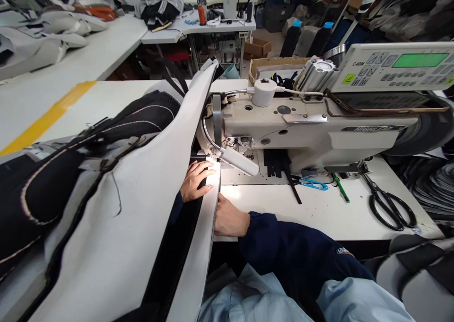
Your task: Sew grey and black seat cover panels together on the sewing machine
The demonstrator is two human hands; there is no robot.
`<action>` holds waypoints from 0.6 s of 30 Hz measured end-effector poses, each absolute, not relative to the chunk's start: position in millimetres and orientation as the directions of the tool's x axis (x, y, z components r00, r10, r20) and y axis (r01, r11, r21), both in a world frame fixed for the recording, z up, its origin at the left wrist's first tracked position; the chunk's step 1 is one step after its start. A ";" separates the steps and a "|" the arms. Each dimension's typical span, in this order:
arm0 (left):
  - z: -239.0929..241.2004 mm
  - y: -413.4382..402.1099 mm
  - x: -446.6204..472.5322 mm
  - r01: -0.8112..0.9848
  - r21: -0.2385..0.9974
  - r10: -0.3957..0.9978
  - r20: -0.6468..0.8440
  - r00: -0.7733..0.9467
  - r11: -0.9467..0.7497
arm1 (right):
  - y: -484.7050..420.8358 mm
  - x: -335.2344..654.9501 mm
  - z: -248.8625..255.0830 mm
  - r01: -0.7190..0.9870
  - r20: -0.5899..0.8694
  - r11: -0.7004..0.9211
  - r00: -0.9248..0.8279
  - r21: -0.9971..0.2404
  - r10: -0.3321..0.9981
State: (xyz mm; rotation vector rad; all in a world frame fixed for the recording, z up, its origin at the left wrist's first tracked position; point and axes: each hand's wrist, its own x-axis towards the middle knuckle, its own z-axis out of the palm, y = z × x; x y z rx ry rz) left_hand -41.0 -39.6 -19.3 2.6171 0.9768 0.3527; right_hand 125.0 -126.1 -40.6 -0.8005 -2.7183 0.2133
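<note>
Fabric (pixel 117 227), a soft, bulky white-and-black panel, filled the left of the frame and ran to the sewing machine (pixel 283 128) at centre. It looked floppy and best held near the seam edge. Left hand (pixel 195 180) lay spread flat on it; right hand (pixel 229 218) pressed its edge, fingers hidden.

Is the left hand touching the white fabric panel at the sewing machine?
Touching. The head view shows the left hand lying flat on the white fabric panel, its fingers pressing it beside the sewing machine.
</note>
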 end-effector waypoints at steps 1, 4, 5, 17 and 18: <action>-19.1 -37.1 -39.6 0.590 0.382 0.672 0.123 0.730 -0.711 | -124.4 126.2 -40.9 0.488 0.248 0.844 -0.809 -0.222 0.533; -19.0 -32.7 -37.5 0.585 0.388 0.674 0.146 0.724 -0.712 | -122.5 129.8 -40.9 0.523 0.261 0.825 -0.783 -0.214 0.564; -19.1 -32.1 -37.4 0.580 0.393 0.673 0.152 0.724 -0.713 | -122.6 130.9 -41.0 0.562 0.251 0.800 -0.759 -0.211 0.600; 6.1 -17.2 -45.6 0.559 0.544 0.686 0.044 0.726 -0.626 | -83.6 133.3 -35.6 0.418 0.316 0.894 -0.836 -0.160 0.448; 7.1 -16.9 -46.6 0.564 0.535 0.683 0.034 0.730 -0.629 | -81.4 134.2 -36.4 0.412 0.318 0.898 -0.840 -0.154 0.439</action>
